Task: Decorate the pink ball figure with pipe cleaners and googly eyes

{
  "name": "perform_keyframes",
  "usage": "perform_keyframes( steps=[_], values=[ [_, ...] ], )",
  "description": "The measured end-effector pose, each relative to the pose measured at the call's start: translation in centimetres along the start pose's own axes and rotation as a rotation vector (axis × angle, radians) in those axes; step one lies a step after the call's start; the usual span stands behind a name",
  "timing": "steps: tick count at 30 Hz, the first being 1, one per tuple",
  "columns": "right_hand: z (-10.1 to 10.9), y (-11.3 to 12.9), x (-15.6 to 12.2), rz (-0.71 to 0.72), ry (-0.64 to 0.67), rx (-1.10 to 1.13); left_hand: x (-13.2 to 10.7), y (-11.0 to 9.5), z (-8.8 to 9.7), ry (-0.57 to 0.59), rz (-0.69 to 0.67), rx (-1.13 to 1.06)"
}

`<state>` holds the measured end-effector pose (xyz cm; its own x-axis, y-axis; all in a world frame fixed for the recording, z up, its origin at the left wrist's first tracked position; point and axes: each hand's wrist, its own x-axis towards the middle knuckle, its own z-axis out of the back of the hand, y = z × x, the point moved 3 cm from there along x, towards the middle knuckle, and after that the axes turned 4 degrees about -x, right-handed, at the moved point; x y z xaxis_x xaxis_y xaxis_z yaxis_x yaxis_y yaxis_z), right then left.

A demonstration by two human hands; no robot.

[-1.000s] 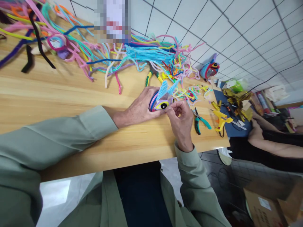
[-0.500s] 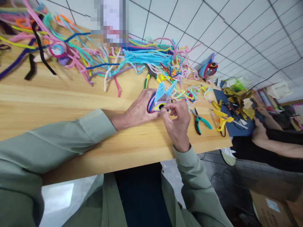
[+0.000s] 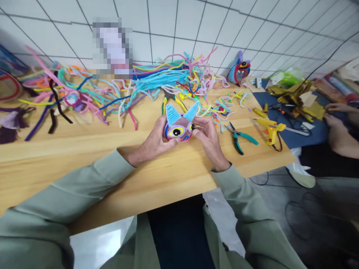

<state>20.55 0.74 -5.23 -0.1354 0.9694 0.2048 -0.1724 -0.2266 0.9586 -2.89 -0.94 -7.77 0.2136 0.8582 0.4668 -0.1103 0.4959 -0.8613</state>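
A fuzzy, rounded mask [image 3: 178, 129] with blue pointed ears is held upright on the wooden table [image 3: 84, 149]; it is gripped by the left hand [image 3: 153, 144] and pinched by the right hand [image 3: 209, 138]. Teal-handled pliers [image 3: 241, 137] are seen near the right hand; tangled pipe cleaners [image 3: 157, 80] are heaped behind.

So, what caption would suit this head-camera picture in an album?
Left hand and right hand hold a blue-eared pipe-cleaner figure at a cluttered wooden table.

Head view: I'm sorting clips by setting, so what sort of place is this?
Likely a craft workshop: a wooden table heaped with pipe cleaners, a glue gun and pliers beside them, and the left hand and right hand holding a pipe-cleaner figure.
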Motion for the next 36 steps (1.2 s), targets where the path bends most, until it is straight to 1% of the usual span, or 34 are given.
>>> perform_keyframes(
  steps=[4, 7, 10, 16, 21, 24, 27, 30, 33, 36],
  values=[
    [-0.6, -0.3, -0.1, -0.072, 0.063, 0.152, -0.2, 0.1, 0.4, 0.044, 0.073, -0.058],
    [-0.7, -0.8, 0.2, -0.112, 0.056, 0.229, -0.2, 0.1, 0.5, 0.073, 0.116, -0.135],
    [-0.6, -1.4, 0.5, -0.149, 0.046, 0.279, -0.2, 0.1, 0.8, 0.076, 0.128, -0.149],
    [-0.4, -1.6, 0.9, -0.145, 0.043, 0.277, -0.2, -0.2, 1.1, 0.076, 0.136, -0.192],
    [-0.7, -1.3, 0.8, -0.134, 0.064, 0.260, -0.1, -0.7, 1.1, 0.097, 0.166, -0.198],
    [-0.9, -1.1, 0.8, -0.133, 0.080, 0.267, -0.1, -0.5, 1.1, 0.098, 0.163, -0.210],
    [-1.0, -0.9, 0.8, -0.132, 0.084, 0.270, -0.2, 0.1, 1.0, 0.080, 0.149, -0.223],
    [-1.0, -0.8, 0.8, -0.129, 0.086, 0.267, -0.4, 0.6, 0.9, 0.020, 0.139, -0.246],
    [-1.0, -0.8, 0.8, -0.130, 0.092, 0.265, -0.5, 0.8, 0.8, -0.037, 0.166, -0.256],
    [-1.0, -0.9, 0.7, -0.132, 0.089, 0.272, -0.5, 0.7, 0.7, -0.056, 0.209, -0.242]
  ],
)
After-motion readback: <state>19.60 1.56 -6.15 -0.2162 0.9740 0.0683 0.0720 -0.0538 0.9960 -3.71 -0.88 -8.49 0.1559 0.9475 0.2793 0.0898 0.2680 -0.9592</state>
